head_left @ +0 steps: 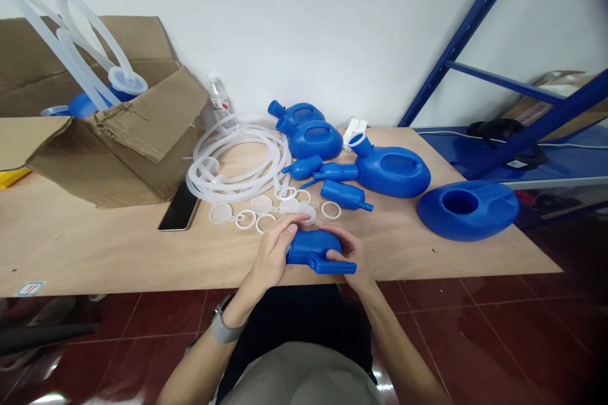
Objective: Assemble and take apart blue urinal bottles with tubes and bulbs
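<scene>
Near the front edge of the table, a blue plastic urinal head with a bar-like handle (pixel 314 247) is held between both hands. My left hand (pixel 274 254) closes around its left end, hiding that opening. On the other side, my right hand (pixel 355 256) wraps the right end, its thumb by the handle. Just beyond the fingers lie white plastic rings (pixel 331 210) and round translucent caps (pixel 221 212). Farther back are several blue spouted pieces, one of them a cup-shaped spout (pixel 344 195).
Blue urinal bottles (pixel 394 171) stand at the back right, with one lying mouth up (pixel 468 210). Coiled clear tubing (pixel 237 186), a phone (pixel 179 207) and a cardboard box (pixel 118 171) are on the left. A water bottle (pixel 219 101) stands by the wall; a blue rack (pixel 456 44) rises at right.
</scene>
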Motion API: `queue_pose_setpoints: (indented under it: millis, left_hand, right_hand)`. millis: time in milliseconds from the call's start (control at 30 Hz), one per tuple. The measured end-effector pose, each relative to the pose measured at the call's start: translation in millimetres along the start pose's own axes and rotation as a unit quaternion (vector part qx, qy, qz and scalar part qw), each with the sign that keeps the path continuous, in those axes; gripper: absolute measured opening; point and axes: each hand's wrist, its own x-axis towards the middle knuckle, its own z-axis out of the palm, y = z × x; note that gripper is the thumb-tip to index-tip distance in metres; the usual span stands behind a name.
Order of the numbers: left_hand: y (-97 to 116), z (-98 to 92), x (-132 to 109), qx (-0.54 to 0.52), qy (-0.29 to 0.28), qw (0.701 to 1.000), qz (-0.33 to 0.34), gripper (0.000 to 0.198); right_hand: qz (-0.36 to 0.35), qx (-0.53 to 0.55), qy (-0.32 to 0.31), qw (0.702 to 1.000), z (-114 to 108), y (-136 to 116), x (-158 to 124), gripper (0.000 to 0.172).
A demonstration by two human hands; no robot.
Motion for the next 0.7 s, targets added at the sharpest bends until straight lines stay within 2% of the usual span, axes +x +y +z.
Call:
queue_pose_setpoints:
  millis: [133, 233, 333, 433, 533, 600, 700]
  left_hand:
    - [-6.2, 5.0, 5.6, -0.073, -0.011, 0.997, -0.036, 0.042]
    - [-10.2, 5.1, 11.5, -0.119, -0.011, 0.990, -0.070, 0.044]
    - [-11.5, 1.5, 18.2, -0.162, -0.026, 0.981, -0.104, 0.046]
    - [-10.5, -2.1, 27.5, -0.195, -0.073, 0.965, -0.160, 0.049]
    - [-10.1, -0.6, 40.6, -0.210, -0.077, 0.953, -0.205, 0.048]
    - [-10.2, 2.6, 50.4, -0.205, -0.054, 0.958, -0.193, 0.044]
    - [-6.8, 6.3, 63.8, -0.148, -0.042, 0.982, -0.110, 0.043]
  right_hand:
    - [0.004, -0.044, -0.116, 0.992, -6.8, -9.6, 7.2, 0.078]
    - [-0.003, -0.128, -0.096, 0.987, -12.0, -19.9, 12.4, 0.069]
    - [-0.022, -0.156, -0.096, 0.983, -15.2, -25.1, 17.0, 0.063]
    - [-0.046, -0.170, -0.116, 0.978, -15.2, -23.2, 19.8, 0.062]
    - [-0.061, -0.209, -0.092, 0.972, -13.1, -18.2, 22.0, 0.060]
    - [-0.076, -0.232, -0.075, 0.967, -12.7, -15.8, 24.8, 0.057]
    - [-0.085, -0.249, -0.064, 0.963, -15.5, -15.6, 31.5, 0.057]
